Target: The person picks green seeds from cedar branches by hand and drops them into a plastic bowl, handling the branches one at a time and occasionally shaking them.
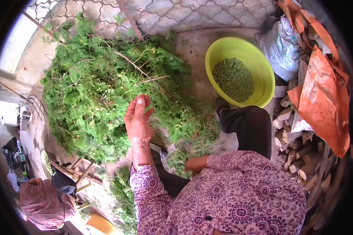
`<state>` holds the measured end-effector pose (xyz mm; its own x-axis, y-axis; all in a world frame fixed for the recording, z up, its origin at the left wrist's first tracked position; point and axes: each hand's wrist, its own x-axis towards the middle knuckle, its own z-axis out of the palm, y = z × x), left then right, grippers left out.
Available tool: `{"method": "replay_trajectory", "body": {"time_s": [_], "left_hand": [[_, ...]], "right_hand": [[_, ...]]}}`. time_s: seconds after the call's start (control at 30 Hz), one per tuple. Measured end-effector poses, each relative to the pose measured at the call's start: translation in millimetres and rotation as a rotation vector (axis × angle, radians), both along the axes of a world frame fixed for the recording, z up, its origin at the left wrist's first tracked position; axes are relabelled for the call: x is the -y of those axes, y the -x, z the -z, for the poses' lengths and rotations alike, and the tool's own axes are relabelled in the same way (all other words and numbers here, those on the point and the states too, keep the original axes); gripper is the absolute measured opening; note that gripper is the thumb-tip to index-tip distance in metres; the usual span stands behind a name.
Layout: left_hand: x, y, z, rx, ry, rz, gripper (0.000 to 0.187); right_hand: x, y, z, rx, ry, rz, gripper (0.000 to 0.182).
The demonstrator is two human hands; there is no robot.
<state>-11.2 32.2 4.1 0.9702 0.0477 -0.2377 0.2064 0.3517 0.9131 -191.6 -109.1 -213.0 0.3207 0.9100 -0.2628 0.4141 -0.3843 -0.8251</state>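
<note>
My left hand [138,119] is raised over the near edge of a big heap of green feathery branches [86,113]. Its thumb and fingers are pressed together in a pinch; whatever they hold, if anything, is too small to make out. Close to my lap, my right hand [196,163] is smeared by motion and its fingers do not show clearly. Some loose green sprigs [180,156] lie just beyond it. A yellow-green basin [264,74] with many small green cones or berries [233,78] in it stands by my right knee, tilted in view.
A wire mesh fence [172,15] runs behind the heap. On the right are stacked firewood [302,160], a white sack [282,51] and an orange bag [321,102]. A cloth-covered seat [43,199] and a yellow container [100,225] sit at lower left.
</note>
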Motion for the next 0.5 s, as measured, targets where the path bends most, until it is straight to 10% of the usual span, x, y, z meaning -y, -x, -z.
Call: {"method": "replay_trajectory", "body": {"time_s": [0.1,0.27,0.5], "left_hand": [[-4.5,6.5,0.2,0.026,-0.019,-0.021,0.028],[-8.4,8.3,-3.0,0.038,-0.074,-0.017,0.026],[-4.5,7.2,-1.1,0.028,-0.050,0.038,0.024]], "right_hand": [[-28.5,-19.3,20.1,-0.135,0.073,0.119,0.051],[57.7,-135.5,39.6,-0.083,0.390,1.216,0.062],[92.3,-160.0,58.8,-0.012,0.707,1.074,0.054]]}}
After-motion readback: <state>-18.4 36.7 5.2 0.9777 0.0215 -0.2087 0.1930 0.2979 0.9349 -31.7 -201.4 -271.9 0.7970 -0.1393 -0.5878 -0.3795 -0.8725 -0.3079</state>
